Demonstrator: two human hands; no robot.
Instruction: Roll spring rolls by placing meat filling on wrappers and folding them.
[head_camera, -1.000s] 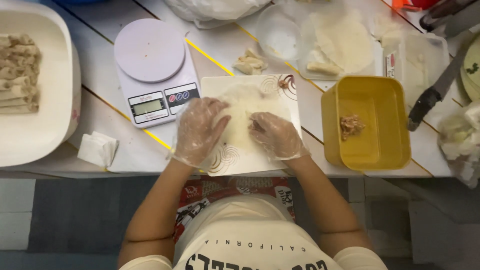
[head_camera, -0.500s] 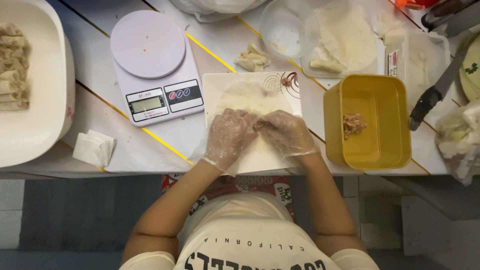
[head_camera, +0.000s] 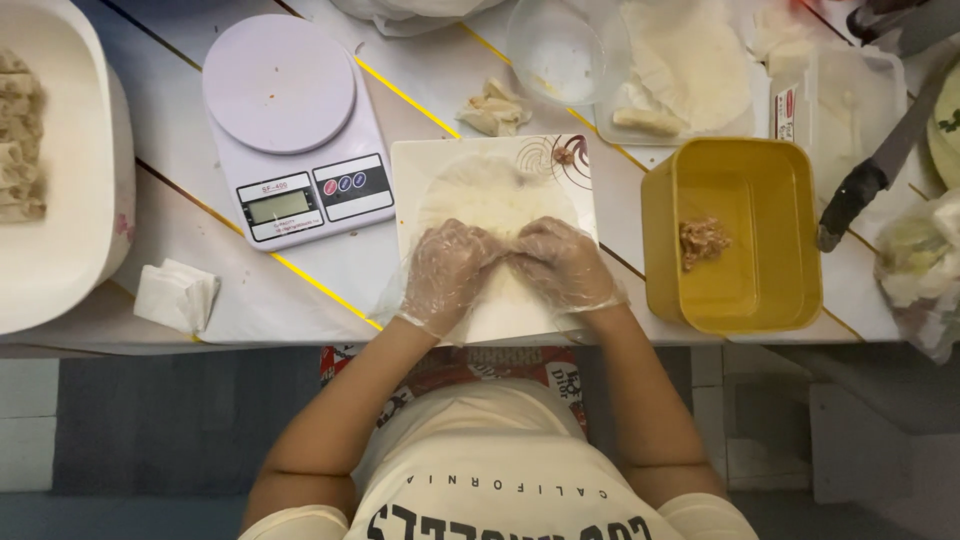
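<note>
A thin pale round wrapper (head_camera: 490, 192) lies on a square white plate (head_camera: 420, 165) at the table's near edge. Both hands wear clear plastic gloves. My left hand (head_camera: 450, 270) and my right hand (head_camera: 562, 262) meet at the wrapper's near edge, fingertips touching, fingers curled over the folded part of the wrapper. What lies under the fold is hidden by the hands.
A yellow tub (head_camera: 735, 235) with a little brown filling (head_camera: 702, 240) sits right of the plate. A white kitchen scale (head_camera: 290, 130) is to the left, a large white tray (head_camera: 60, 170) of rolls beyond it. Spare wrappers (head_camera: 690, 60), a clear bowl (head_camera: 560, 50) and a knife (head_camera: 875, 170) lie behind.
My hands have come together from flat and apart on the wrapper to fingertips meeting at its near edge, folding it.
</note>
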